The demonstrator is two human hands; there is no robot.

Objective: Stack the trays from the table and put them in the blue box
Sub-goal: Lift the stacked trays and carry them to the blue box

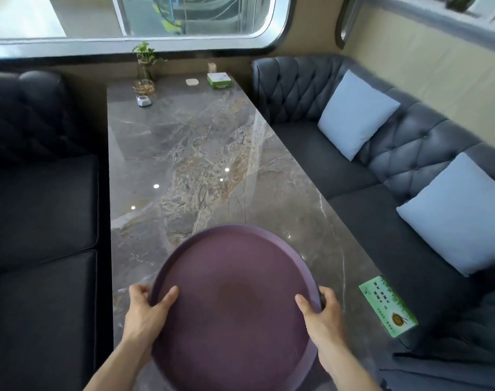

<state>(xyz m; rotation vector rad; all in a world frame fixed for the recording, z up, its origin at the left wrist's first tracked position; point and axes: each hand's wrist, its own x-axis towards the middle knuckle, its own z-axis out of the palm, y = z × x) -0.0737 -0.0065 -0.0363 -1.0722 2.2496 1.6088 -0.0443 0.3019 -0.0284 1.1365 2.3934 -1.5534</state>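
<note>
A round purple tray [235,277] with a low rim hovers over the near end of the marble table [184,153]. My left hand [146,309] grips its left rim, thumb resting on the tray's inner face. My right hand [322,311] grips the right rim the same way. Whether more trays are stacked beneath it is hidden. No blue box is in view.
A green card [387,306] lies at the table's near right corner. At the far end stand a plant in a glass vase [145,69], a small white gadget [143,101], a white coaster [192,82] and a green box [219,80]. Dark sofas flank the table; the right sofa has two pale cushions [356,114].
</note>
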